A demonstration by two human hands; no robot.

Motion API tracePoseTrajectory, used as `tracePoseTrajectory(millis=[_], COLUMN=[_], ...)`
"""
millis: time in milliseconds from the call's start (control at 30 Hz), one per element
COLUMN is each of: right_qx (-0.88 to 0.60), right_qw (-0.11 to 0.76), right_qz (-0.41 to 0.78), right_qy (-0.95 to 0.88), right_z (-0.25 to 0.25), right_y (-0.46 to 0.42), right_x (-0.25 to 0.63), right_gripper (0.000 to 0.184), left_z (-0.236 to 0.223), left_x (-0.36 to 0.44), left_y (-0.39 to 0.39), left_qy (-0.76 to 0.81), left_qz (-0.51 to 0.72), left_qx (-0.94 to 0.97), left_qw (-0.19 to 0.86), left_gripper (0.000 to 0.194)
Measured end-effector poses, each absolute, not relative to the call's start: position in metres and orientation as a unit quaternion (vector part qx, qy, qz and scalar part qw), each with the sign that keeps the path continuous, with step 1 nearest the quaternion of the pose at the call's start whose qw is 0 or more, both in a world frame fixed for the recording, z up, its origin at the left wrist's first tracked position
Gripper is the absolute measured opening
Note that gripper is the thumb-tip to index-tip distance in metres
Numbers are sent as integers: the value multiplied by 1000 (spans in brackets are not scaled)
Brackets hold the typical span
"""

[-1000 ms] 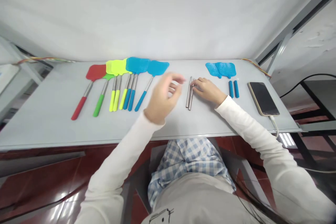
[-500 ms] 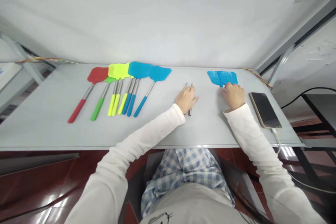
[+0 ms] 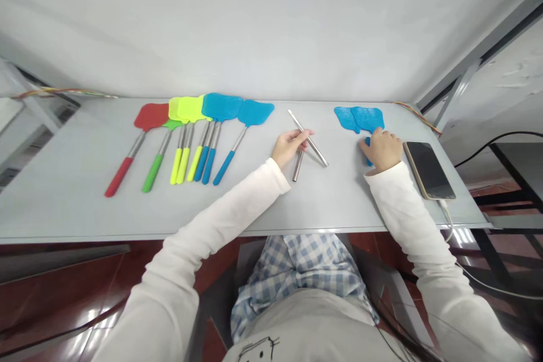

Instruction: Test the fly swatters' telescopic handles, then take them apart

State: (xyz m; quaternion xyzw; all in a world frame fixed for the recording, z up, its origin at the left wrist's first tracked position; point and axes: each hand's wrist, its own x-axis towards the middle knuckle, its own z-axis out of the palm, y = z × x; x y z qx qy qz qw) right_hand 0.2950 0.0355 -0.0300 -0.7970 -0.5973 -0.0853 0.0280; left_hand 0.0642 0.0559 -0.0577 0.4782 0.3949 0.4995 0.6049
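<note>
My left hand pinches a silver metal rod between thumb and fingers, slanted above the table. A second metal rod lies beneath that hand, partly covered by it. On the right, my right hand rests low over the table with curled fingers. Its thumb lies across a blue handle sleeve, and the palm hides part of that area. Just beyond the fingertips lie two overlapping blue fly swatter heads without rods.
Left of my hands lie fly swatters with rods and handles: a red one, a green one, several yellow ones and several blue ones. A phone with a white cable lies at the right. A wall stands behind the table.
My left hand has lifted one metal rod and tilted it; before, it lay over both rods. My right hand has shifted slightly right, and a blue handle sleeve now shows beside its thumb.
</note>
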Motion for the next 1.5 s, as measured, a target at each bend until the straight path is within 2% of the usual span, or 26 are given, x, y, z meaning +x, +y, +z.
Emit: tracePoseTrajectory(millis=[67,167,300,400,533,700,800,1033,1500], right_qx=[-775,-668,-539,-541,-563,-539,-528,-535,-535], right_qw=[16,54,133,145,148,241,262,245,259], right_qz=[-59,-4,32,7,13,2,-24,-91,-103], right_qy=[-629,-742,-831,-828,-813,-807,-807,-803,-798], right_z=[-32,-34,-40,-47,-48,-36,-33,-32,-36], right_y=[38,41,41,43,51,53,49,46,44], right_x=[293,283,273,280,292,284,275,271,265], right_gripper=[31,24,29,35,22,25,27,29,30], left_z=[-59,-62,-60,-56,-53,-52,-52,-52,-52], left_x=[60,55,50,46,44,44,45,43,39], left_y=[60,66,73,74,73,71,70,71,71], left_qy=[378,365,364,375,377,379,373,363,335], left_qz=[540,585,620,632,632,629,632,632,621], left_qx=[420,352,307,271,236,242,255,260,273], left_qw=[624,633,623,621,635,634,629,634,654], left_gripper=[20,19,18,16,14,13,14,14,11])
